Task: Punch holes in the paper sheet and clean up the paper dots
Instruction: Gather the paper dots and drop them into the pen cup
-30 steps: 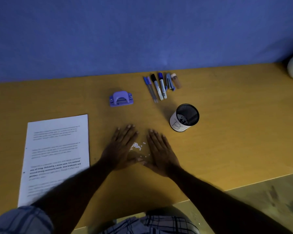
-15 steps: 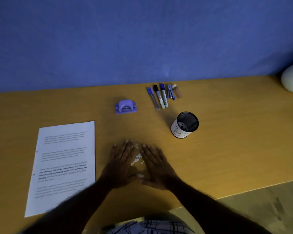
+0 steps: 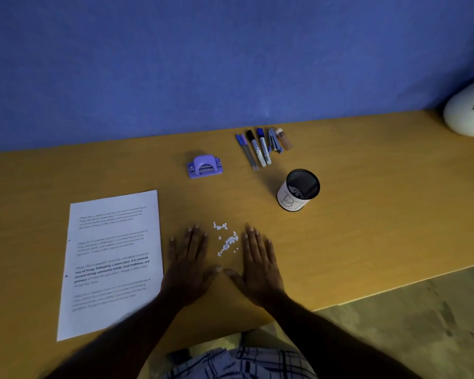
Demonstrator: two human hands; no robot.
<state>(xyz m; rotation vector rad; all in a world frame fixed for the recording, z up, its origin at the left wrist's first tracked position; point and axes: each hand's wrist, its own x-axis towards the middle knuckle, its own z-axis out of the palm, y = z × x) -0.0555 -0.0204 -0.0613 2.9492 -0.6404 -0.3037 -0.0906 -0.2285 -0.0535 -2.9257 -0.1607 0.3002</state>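
A small heap of white paper dots [image 3: 227, 241] lies on the yellow-brown desk [image 3: 367, 214] between my two hands. My left hand [image 3: 188, 265] lies flat, palm down, just left of the dots, its fingers straight. To the right of them my right hand [image 3: 260, 266] is flat too, and the two thumbs almost meet below the heap. Neither hand holds anything. The printed paper sheet [image 3: 112, 258] lies to the left, its right edge by my left hand. The purple hole punch [image 3: 205, 166] stands further back.
A black mesh cup [image 3: 298, 190] with a white label stands back right of the dots. Several pens and markers [image 3: 257, 149] lie in a row near the blue wall. A white plant pot [image 3: 467, 110] is at the far right. The desk's front edge runs close below my wrists.
My hands pressed together around the dots half a second ago and have now spread apart, leaving the dots in a tighter heap between them.
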